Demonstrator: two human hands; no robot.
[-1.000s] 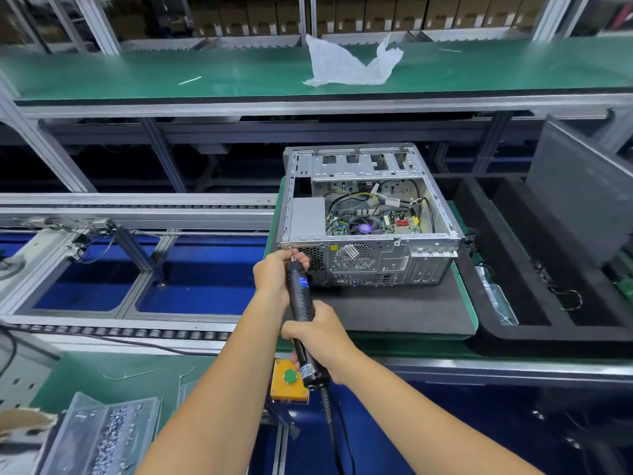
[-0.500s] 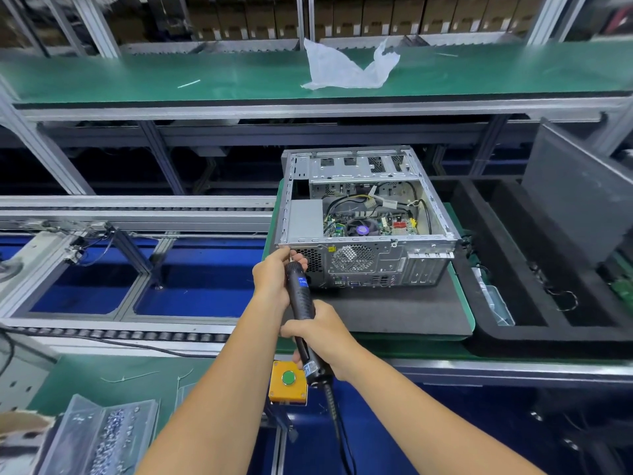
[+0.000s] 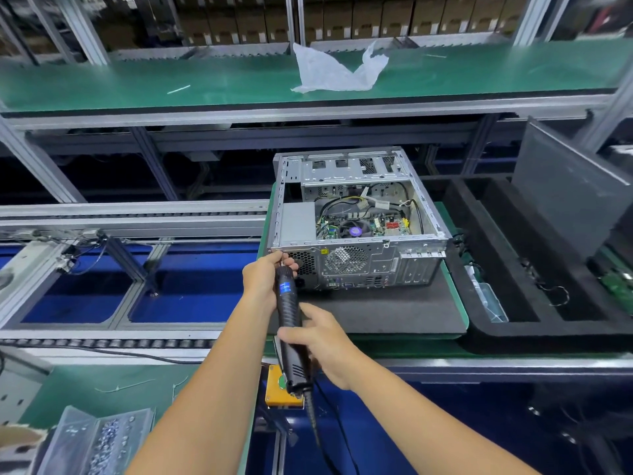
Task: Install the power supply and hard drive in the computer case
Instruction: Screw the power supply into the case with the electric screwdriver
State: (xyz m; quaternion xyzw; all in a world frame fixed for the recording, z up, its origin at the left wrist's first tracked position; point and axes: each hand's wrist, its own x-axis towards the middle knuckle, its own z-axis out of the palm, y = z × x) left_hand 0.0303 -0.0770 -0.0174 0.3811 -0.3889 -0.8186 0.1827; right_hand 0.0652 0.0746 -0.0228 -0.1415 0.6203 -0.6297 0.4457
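Driving a screw at the computer case's (image 3: 356, 234) rear top-left corner, power supply (image 3: 297, 223) seated inside. Right hand (image 3: 320, 341) grips the electric screwdriver (image 3: 287, 313); left hand (image 3: 265, 277) pinches its tip. Best kept square to the panel, pressure light, or the bit likely cams out.

— What's on the mat?
— An open silver computer case (image 3: 359, 234), lying on its side, rear panel facing us. The grey power supply (image 3: 297, 223) sits in its near-left corner, beside the motherboard (image 3: 363, 225).
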